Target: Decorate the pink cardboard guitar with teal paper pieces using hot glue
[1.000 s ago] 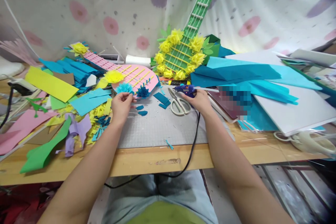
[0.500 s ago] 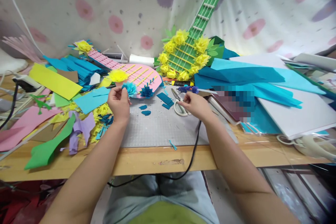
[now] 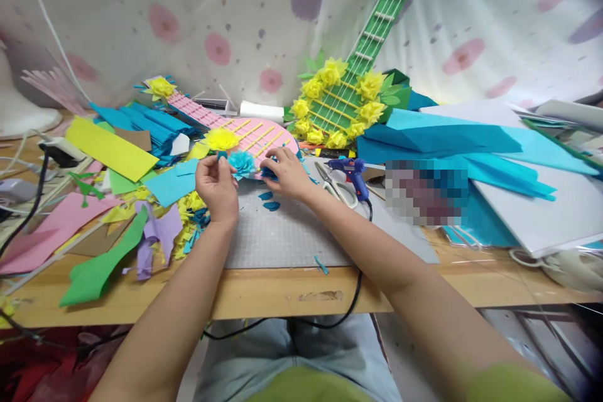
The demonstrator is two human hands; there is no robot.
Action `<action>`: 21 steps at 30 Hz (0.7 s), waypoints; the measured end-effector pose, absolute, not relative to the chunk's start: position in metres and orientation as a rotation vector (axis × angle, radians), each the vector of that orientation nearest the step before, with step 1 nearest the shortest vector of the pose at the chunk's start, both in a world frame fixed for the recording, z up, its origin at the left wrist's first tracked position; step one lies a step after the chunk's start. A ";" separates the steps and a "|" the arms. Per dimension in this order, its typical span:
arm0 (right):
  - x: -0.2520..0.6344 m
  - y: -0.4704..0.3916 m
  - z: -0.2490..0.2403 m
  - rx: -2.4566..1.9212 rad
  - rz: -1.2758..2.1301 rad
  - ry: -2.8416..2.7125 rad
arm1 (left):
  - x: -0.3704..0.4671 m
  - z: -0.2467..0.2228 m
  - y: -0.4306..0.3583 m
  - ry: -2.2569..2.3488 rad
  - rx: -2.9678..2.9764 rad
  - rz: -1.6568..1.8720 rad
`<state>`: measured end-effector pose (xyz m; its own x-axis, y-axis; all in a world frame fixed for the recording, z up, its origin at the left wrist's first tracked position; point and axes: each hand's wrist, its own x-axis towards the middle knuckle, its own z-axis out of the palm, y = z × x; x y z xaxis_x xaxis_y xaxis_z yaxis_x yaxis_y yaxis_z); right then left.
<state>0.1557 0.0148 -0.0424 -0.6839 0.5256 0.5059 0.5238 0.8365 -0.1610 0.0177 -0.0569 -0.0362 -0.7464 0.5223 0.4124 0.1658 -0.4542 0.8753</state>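
Spotted curtain (image 3: 217, 49) hung behind the wooden bench (image 3: 277, 295), where the pink guitar (image 3: 257, 129) already bore a yellow flower (image 3: 220, 138) and a light-blue flower (image 3: 242, 164); two dark-blue petals (image 3: 271, 206) lay loose, seemingly unused. Left hand (image 3: 217, 185), fingertips pinched together around a dark-blue scrap (image 3: 222, 154)! Right hand (image 3: 288, 174), fingers part-curled over the dark-blue flower (image 3: 268, 172), right beside the light-blue flower; whether they gripped it, I couldn't tell.

Wooden bench (image 3: 282, 298), scuffed at front edge. Grey gridded mat (image 3: 282, 242) lies flat at middle; on it, dark-blue paper pieces (image 3: 271, 206), scissors (image 3: 332, 183), glue gun (image 3: 355, 176). Left of mat: green paper strip (image 3: 101, 267) near front edge, crumpled purple paper (image 3: 164, 226), yellow scraps (image 3: 186, 207), pink paper (image 3: 51, 229). Black cord (image 3: 354, 301) hangs over front edge.
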 end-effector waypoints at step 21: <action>0.156 0.022 -0.053 -1.056 0.255 -2.148 | 0.042 -0.047 -0.059 1.624 0.862 1.495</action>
